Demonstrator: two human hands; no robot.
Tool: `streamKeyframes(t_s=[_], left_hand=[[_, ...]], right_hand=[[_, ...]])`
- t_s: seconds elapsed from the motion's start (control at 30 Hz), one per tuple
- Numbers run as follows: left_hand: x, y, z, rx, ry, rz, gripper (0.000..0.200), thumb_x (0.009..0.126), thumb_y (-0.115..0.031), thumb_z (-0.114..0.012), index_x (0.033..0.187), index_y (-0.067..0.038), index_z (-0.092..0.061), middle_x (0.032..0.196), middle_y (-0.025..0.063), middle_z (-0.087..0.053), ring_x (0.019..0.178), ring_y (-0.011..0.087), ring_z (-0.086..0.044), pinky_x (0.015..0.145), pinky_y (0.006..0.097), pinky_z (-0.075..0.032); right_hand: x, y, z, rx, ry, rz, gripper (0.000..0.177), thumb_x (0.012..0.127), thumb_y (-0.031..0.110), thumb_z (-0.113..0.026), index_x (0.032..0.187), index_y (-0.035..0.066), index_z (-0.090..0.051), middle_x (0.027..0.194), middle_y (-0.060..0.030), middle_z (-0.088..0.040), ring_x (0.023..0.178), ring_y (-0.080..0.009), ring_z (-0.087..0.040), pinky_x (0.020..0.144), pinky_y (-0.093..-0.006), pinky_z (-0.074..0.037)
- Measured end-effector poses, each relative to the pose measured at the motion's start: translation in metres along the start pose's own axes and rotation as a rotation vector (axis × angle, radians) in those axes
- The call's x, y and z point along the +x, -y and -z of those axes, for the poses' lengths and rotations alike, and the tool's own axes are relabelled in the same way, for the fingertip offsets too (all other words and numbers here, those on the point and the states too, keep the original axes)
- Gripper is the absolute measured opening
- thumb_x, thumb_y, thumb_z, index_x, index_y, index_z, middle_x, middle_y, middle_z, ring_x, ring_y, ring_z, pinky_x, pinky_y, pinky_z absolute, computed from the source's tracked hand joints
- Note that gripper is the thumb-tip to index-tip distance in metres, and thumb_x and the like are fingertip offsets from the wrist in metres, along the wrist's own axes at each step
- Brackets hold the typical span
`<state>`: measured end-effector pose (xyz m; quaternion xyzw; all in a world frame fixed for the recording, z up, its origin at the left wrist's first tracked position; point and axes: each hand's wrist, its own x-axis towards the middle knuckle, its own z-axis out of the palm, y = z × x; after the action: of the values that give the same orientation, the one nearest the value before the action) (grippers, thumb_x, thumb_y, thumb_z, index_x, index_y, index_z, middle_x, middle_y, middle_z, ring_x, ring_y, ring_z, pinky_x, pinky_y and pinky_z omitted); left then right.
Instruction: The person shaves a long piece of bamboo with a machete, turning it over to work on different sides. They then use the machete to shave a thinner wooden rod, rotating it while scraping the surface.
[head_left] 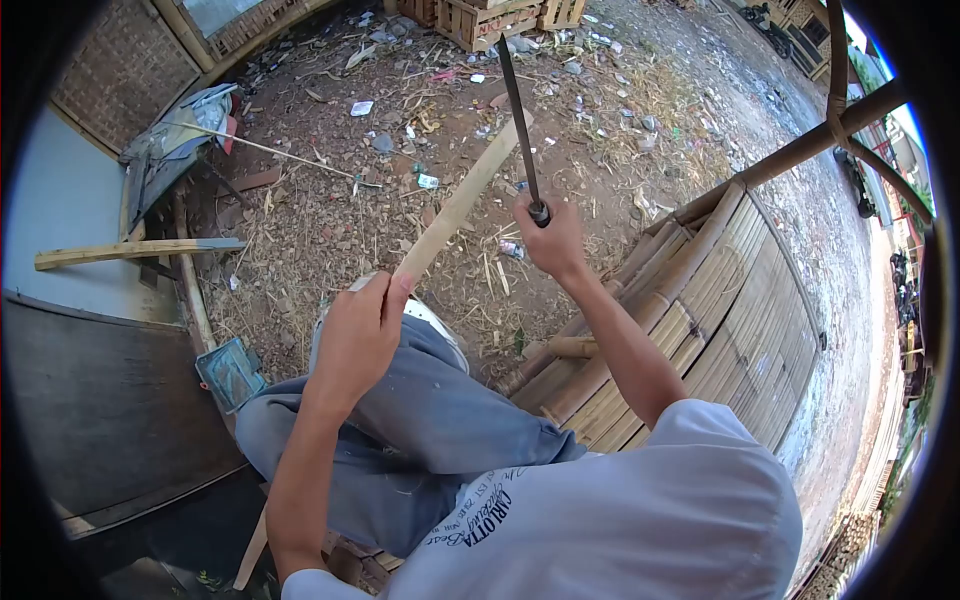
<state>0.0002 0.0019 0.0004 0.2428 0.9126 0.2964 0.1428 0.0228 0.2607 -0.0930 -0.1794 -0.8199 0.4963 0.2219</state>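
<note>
- the person sits on a slatted bamboo platform (720, 290), grey trousers (400, 400) bent up at the knee just under the hands; the raised knee seems to keep the work clear of the lap.
- the left hand (355, 340) is closed round the near end of a pale bamboo strip (465, 195), thumb side up. the strip slants up and away from the body, probably so its free length is open to the tool.
- the right hand (552, 242), a little further out and apart from the left, is clenched on the handle of a long dark blade (517, 110), which points away and upward.
- the blade crosses the strip near its far tip; whether they touch cannot be told.
- a small blue-green tin (232, 372) lies on the ground beside the left knee.
- beyond, the dirt ground (330, 200) is strewn with shavings and scraps.
- farthest off stand wooden crates (480, 20).
</note>
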Motion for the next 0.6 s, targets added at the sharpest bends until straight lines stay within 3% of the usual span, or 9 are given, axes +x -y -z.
streamKeyframes(t_s=[0.07,0.13,0.17,0.27,0.33,0.43,0.53,0.6], left_hand=[[-0.009,-0.002,0.005,0.081,0.005,0.041,0.037,0.102,-0.03,-0.048,0.081,0.0,-0.054,0.061,0.0185,-0.055,0.058,0.0343,-0.056,0.056,0.044,-0.042],[-0.019,0.004,0.011,0.329,-0.17,-0.182,0.032,0.099,-0.025,-0.053,0.078,-0.001,-0.052,0.059,0.0161,-0.054,0.057,0.0347,-0.057,0.055,0.0438,-0.04],[-0.022,0.004,0.012,0.336,-0.171,-0.179,0.032,0.099,-0.025,-0.053,0.078,-0.001,-0.052,0.059,0.0161,-0.054,0.057,0.0347,-0.057,0.055,0.0438,-0.04],[-0.025,0.005,0.005,0.493,-0.211,-0.345,0.023,0.097,-0.024,-0.056,0.085,-0.005,-0.056,0.067,0.0105,-0.059,0.064,0.0271,-0.06,0.062,0.0394,-0.048],[-0.02,0.012,-0.011,0.438,-0.26,-0.472,0.017,0.096,-0.018,-0.056,0.096,-0.002,-0.058,0.075,0.0092,-0.061,0.072,0.0242,-0.061,0.065,0.0368,-0.048],[-0.022,0.015,-0.022,0.549,-0.265,-0.514,0.021,0.095,-0.013,-0.055,0.107,0.004,-0.058,0.082,0.0094,-0.061,0.077,0.0224,-0.061,0.068,0.0348,-0.048],[-0.028,0.019,-0.028,0.619,-0.264,-0.523,0.024,0.095,-0.01,-0.055,0.112,0.007,-0.056,0.081,0.0079,-0.061,0.077,0.0212,-0.06,0.068,0.0335,-0.048],[-0.03,0.02,-0.027,0.612,-0.244,-0.508,0.024,0.095,-0.011,-0.055,0.111,0.006,-0.057,0.081,0.0078,-0.06,0.076,0.0212,-0.06,0.068,0.0337,-0.048]], right_hand=[[-0.015,0.02,0.007,-0.049,0.036,0.026,0.027,0.083,0.021,-0.064,0.071,-0.003,-0.061,0.053,-0.0157,-0.053,0.045,-0.0232,-0.047,0.049,-0.0376,-0.039],[-0.02,0.027,0.009,-0.154,0.146,0.053,0.023,0.083,0.019,-0.063,0.073,-0.001,-0.061,0.055,-0.0183,-0.052,0.049,-0.0316,-0.052,0.052,-0.041,-0.041],[-0.023,0.032,0.009,-0.148,0.147,0.053,0.023,0.083,0.019,-0.063,0.073,-0.001,-0.061,0.055,-0.0183,-0.052,0.049,-0.0316,-0.052,0.052,-0.041,-0.041],[-0.03,0.048,0.012,-0.243,0.206,0.172,0.021,0.08,0.017,-0.065,0.071,-0.001,-0.061,0.053,-0.0174,-0.053,0.046,-0.0306,-0.053,0.049,-0.0403,-0.04],[-0.033,0.051,0.013,-0.345,0.305,0.175,0.018,0.078,0.019,-0.065,0.072,0.001,-0.062,0.06,-0.0204,-0.058,0.057,-0.0404,-0.057,0.055,-0.0459,-0.044],[-0.036,0.05,0.018,-0.421,0.363,0.152,0.018,0.079,0.02,-0.064,0.075,0.003,-0.063,0.062,-0.02,-0.059,0.059,-0.0409,-0.059,0.057,-0.048,-0.045],[-0.032,0.041,0.029,-0.538,0.367,0.218,0.019,0.08,0.021,-0.063,0.075,0.002,-0.063,0.063,-0.0202,-0.059,0.061,-0.0408,-0.06,0.059,-0.0489,-0.046],[-0.007,0.025,0.04,-0.526,0.203,0.111,0.023,0.08,0.023,-0.062,0.075,0.0,-0.063,0.064,-0.0213,-0.06,0.062,-0.041,-0.06,0.061,-0.0492,-0.046]])
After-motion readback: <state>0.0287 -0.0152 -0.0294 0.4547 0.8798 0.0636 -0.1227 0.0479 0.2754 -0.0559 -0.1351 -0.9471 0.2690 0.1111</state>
